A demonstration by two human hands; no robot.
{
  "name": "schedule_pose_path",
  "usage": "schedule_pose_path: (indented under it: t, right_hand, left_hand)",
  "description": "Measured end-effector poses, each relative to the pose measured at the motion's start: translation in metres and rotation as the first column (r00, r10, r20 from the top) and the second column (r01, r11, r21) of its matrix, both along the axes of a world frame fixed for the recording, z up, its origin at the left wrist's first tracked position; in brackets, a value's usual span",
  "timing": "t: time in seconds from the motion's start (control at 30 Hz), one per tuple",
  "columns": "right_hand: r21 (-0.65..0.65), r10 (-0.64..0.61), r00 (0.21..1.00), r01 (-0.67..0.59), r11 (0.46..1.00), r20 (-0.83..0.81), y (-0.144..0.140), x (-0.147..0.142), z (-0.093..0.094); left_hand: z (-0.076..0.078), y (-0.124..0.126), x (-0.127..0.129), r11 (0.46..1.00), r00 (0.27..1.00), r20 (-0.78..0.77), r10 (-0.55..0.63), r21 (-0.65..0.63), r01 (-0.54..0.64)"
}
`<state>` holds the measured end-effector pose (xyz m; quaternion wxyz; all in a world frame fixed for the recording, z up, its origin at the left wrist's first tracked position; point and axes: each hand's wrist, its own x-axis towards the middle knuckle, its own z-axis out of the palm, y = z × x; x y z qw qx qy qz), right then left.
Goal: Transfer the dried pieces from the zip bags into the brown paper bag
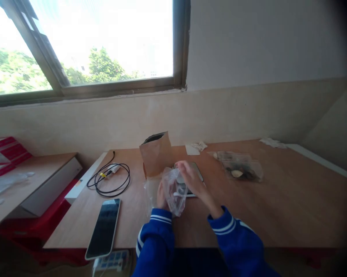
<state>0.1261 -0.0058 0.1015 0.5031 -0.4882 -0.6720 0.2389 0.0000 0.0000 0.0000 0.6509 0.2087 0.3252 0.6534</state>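
Plastic bag (175,192) pinched between both hands.

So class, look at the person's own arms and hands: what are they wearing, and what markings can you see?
Both arms wear bright blue long sleeves. Each ends in a ribbed blue cuff with thin white stripes: the left cuff, the right cuff. The left hand and right hand are bare: no gloves, and no rings or watch can be made out.
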Motion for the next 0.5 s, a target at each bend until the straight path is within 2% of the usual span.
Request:
schedule_pose_path:
  t: [0.07,0.17,0.23,0.3,0.4,0.5]
  right_hand:
    - [-0.092,-0.019,0.999,0.015,0.996,-0.042,-0.011,0.010,-0.015]
    - [-0.113,-0.097,0.991,0.087,0.990,-0.088,-0.015,0.029,-0.029]
    - [-0.107,-0.112,0.982,0.096,0.990,-0.155,-0.013,0.043,-0.033]
    - [-0.101,-0.117,0.962,0.094,0.990,-0.247,-0.012,0.054,-0.033]
    - [-0.065,-0.167,0.915,0.154,0.986,-0.368,-0.016,0.061,-0.032]
    - [-0.038,-0.188,0.858,0.194,0.980,-0.478,-0.025,0.056,-0.033]
  left_hand:
    - [0.006,-0.005,0.006,0.997,0.997,-0.061,0.043,0.059,-0.040]
    - [0.017,-0.011,0.011,0.986,0.983,-0.169,0.067,0.159,-0.039]
    - [0.024,-0.015,0.008,0.977,0.960,-0.277,0.048,0.214,0.013]
    - [0.030,-0.019,0.002,0.963,0.920,-0.390,-0.016,0.241,0.119]
    - [0.037,-0.024,-0.008,0.940,0.853,-0.507,-0.124,0.215,0.265]
    - [0.044,-0.030,-0.012,0.941,0.822,-0.560,-0.104,0.212,0.264]
